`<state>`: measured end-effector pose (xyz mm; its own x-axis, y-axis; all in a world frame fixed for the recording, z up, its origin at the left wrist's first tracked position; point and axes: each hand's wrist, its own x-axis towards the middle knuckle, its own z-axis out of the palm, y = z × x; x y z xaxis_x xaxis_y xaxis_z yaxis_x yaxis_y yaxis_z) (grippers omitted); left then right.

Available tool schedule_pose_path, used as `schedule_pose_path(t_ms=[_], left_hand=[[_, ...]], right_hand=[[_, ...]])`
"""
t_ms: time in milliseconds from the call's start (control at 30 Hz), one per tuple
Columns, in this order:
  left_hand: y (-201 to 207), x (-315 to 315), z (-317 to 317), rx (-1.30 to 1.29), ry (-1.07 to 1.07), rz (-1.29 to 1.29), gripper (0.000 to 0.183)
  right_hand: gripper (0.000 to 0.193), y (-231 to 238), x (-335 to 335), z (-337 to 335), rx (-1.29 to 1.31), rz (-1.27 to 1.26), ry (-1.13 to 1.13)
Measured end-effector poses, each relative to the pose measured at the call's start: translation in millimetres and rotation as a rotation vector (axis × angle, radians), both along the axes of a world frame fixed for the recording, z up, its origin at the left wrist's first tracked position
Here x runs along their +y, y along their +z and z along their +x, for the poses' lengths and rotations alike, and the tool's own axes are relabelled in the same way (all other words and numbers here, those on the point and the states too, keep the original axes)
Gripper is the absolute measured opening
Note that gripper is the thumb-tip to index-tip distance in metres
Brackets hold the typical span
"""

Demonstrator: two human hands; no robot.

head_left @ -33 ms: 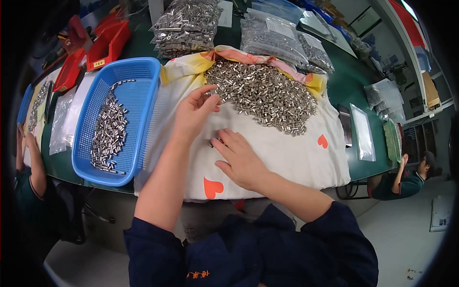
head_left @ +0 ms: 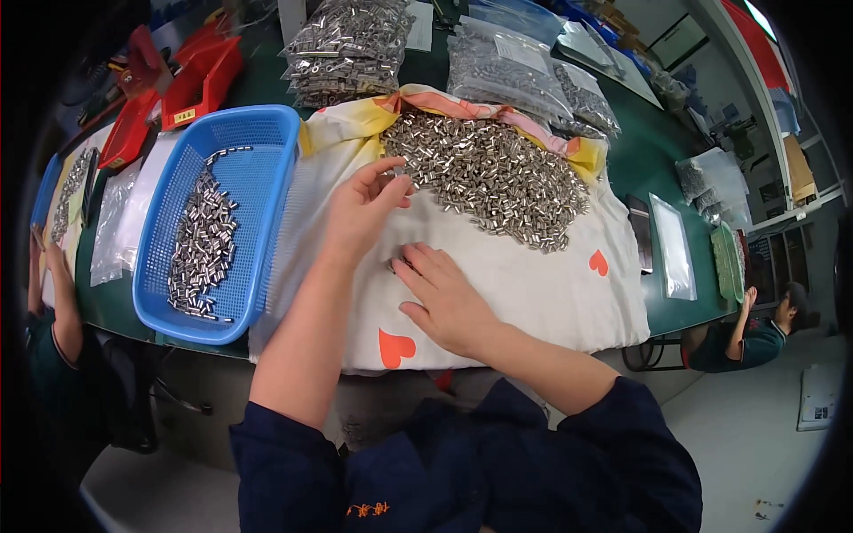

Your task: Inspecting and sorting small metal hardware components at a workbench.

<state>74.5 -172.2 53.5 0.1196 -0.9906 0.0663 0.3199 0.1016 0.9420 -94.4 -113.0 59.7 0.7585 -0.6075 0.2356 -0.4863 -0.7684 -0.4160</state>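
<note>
My left hand (head_left: pixel 362 209) is raised at the left edge of a heap of small silver metal sleeves (head_left: pixel 493 173), its fingers curled in toward the thumb. Whether a sleeve sits in its grasp is hard to make out. Palm down on the white cloth (head_left: pixel 533 311), my right hand (head_left: pixel 449 298) rests with its fingers spread. Next to its fingertips lies a small metal piece (head_left: pixel 392 266), partly hidden. On my left stands a blue mesh basket (head_left: pixel 283 191) with many more silver sleeves (head_left: pixel 203 253) inside.
Behind the heap are clear bags of metal parts (head_left: pixel 346 53) and another bulging bag (head_left: pixel 506 71). Red bins (head_left: pixel 200 80) stand at the far left. A phone-like dark object (head_left: pixel 641 233) and a flat plastic bag (head_left: pixel 673 249) lie right. Other people work at both sides.
</note>
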Motion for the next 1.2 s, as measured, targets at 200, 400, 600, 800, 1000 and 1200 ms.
schedule_pose_path(t_ms=[200, 400, 600, 800, 1000, 1200], left_hand=[[-4.0, -2.1, -3.4, -0.033, -0.048, -0.021, 0.030], [0.3, -8.2, -4.5, 0.036, -0.008, -0.007, 0.028], [-2.2, -1.2, 0.2, 0.029, 0.015, 0.048, 0.028], [-4.5, -2.5, -2.6, 0.016, -0.025, 0.002, 0.027], [-1.1, -2.7, -1.6, -0.032, -0.047, 0.013, 0.028], [-1.9, -5.7, -4.8, -0.038, -0.049, 0.023, 0.029]], right_hand=[[0.052, -0.2, 17.6, 1.3, -0.008, 0.064, 0.004], [0.050, 15.0, 5.0, 4.8, 0.034, -0.016, 0.007], [0.049, 0.1, 3.5, 11.6, 0.036, 0.018, 0.104], [0.035, 6.5, -24.4, -4.8, -0.098, -0.094, -0.013], [0.019, 3.1, -84.2, -28.4, -0.049, -0.428, -0.150], [0.015, 2.4, -93.9, -32.0, -0.001, -0.496, -0.019]])
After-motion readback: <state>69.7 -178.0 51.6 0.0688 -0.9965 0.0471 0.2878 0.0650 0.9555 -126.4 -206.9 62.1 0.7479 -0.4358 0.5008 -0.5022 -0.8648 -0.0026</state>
